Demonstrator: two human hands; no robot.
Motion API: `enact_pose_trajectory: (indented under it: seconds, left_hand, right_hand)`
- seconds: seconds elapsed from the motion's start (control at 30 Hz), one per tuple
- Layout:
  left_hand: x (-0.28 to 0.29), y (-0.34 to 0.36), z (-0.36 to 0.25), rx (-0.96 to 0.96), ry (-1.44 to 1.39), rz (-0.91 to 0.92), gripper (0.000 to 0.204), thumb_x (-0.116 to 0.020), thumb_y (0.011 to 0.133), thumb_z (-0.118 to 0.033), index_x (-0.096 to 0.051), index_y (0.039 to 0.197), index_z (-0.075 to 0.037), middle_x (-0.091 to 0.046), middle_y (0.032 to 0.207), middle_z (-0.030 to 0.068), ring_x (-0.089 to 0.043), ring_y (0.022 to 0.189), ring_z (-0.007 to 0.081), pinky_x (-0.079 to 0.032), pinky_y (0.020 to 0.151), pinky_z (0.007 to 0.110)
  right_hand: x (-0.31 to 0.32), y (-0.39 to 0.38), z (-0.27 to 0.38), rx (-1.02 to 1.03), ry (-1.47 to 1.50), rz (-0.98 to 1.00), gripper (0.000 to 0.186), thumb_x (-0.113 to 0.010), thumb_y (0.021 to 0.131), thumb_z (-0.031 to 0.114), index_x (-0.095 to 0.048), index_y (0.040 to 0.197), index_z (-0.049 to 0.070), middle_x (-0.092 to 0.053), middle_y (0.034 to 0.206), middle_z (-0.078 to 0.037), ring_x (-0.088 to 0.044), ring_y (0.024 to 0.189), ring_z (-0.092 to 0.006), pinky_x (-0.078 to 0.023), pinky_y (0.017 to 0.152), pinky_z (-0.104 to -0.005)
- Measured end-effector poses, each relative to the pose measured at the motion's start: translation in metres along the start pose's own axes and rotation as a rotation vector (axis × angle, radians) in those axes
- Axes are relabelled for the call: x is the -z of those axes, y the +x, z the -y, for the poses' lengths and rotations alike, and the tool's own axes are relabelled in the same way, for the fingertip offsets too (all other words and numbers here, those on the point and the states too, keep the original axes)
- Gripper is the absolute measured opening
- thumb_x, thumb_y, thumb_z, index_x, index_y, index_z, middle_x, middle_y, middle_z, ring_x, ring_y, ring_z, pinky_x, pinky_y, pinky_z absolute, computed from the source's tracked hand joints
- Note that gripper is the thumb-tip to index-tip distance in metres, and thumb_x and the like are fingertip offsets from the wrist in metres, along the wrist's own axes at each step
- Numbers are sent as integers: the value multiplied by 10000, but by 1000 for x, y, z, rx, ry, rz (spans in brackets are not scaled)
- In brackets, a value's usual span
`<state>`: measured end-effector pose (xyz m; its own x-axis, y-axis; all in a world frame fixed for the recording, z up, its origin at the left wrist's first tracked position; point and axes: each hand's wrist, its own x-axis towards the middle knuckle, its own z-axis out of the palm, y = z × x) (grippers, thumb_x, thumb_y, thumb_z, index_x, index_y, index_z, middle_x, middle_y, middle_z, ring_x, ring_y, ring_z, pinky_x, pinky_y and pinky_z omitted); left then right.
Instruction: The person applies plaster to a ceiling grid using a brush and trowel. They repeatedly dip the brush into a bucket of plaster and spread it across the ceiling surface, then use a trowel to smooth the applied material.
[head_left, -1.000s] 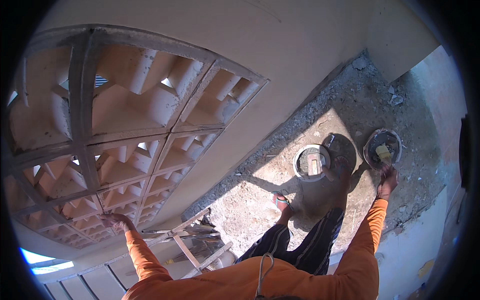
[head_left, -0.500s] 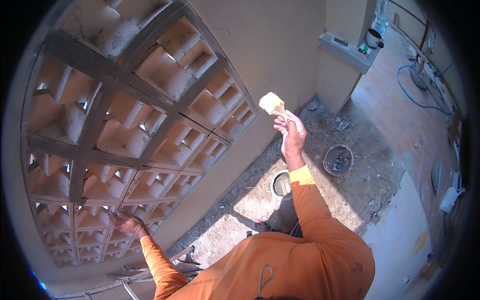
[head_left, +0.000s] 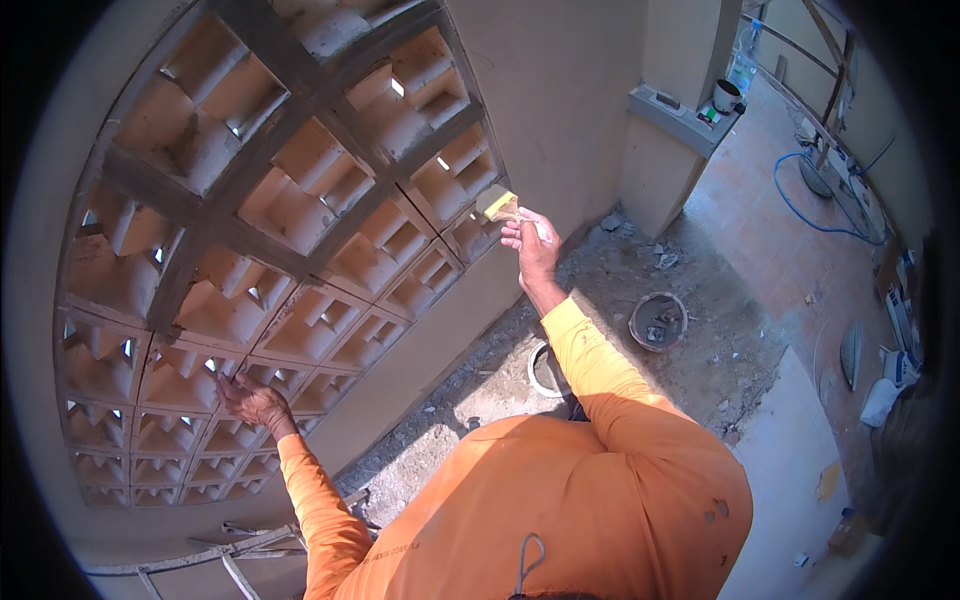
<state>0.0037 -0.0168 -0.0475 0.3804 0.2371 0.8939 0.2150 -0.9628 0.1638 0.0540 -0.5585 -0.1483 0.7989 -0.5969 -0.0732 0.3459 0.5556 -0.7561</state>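
Observation:
My right hand [head_left: 535, 245] is closed round the handle of a paintbrush [head_left: 497, 204], whose yellowish head, darkened at the tip, is held at the right edge of a breeze-block screen [head_left: 300, 190] set in the wall. Its openings have stepped shapes, and dark grey strips run along the upper joints. My left hand [head_left: 255, 400] has its fingers apart on the lower left blocks, touching a joint.
On the rubble floor [head_left: 700, 380] below stand a bucket [head_left: 658, 320] and a white-rimmed bucket [head_left: 540, 375], partly hidden. At back right, a pillar ledge [head_left: 655, 100] holds a dark cup [head_left: 727, 95]. A blue hose [head_left: 785, 200] lies right. Metal bars [head_left: 230, 560] are bottom left.
My right hand has lifted the brush from over a bucket up to the block screen. My left hand has shifted slightly up along the blocks. The view has swung toward the wall and pillar.

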Motion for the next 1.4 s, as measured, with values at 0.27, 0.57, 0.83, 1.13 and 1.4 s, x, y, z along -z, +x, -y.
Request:
enact_pose_trajectory:
  seconds: [0.27, 0.57, 0.83, 1.13, 1.4]
  left_hand:
    - [1, -3, 1, 22, -31, 28, 611, -422, 1046, -544, -495, 1437, -80, -459, 1462, 162, -366, 1422, 346, -281, 1169, 504]
    - [-4, -5, 4, -9, -49, -7, 583, -480, 1034, -516, -503, 1432, -90, -437, 1466, 140, -356, 1425, 344, -278, 1166, 509]
    - [-5, -6, 8, 2, -37, -8, 566, -534, 1010, -503, -524, 1412, -104, -454, 1465, 130, -363, 1416, 335, -276, 1158, 513]
    - [-2, -4, 4, -22, -47, -25, 537, -543, 1011, -468, -523, 1420, -121, -454, 1453, 125, -373, 1407, 344, -291, 1140, 514]
    - [1, -3, 4, -27, -45, 1, 554, -564, 995, -456, -497, 1431, -120, -448, 1450, 122, -357, 1418, 346, -272, 1153, 512]
  right_hand:
    - [-41, -3, -44, 30, -64, -99, 347, -582, 942, 130, -563, 1250, -27, -650, 1072, -152, -685, 904, -213, -592, 692, -305]
    - [-50, -91, -57, -227, -205, 467, 258, -592, 915, 96, -654, 1120, -49, -715, 858, -132, -712, 711, -162, -601, 620, -274]
    - [-29, 13, -21, 257, -229, -186, 332, -564, 920, 114, -630, 1222, -7, -706, 958, -127, -692, 811, -168, -581, 680, -271]
    - [-86, -182, -94, 231, -588, 627, 247, -637, 906, 179, -593, 1112, 49, -693, 922, -204, -695, 834, -358, -543, 745, -417]
    - [-60, -137, -89, 74, -415, 518, 273, -590, 929, 104, -653, 1177, 9, -681, 1007, -157, -680, 869, -286, -548, 787, -366]
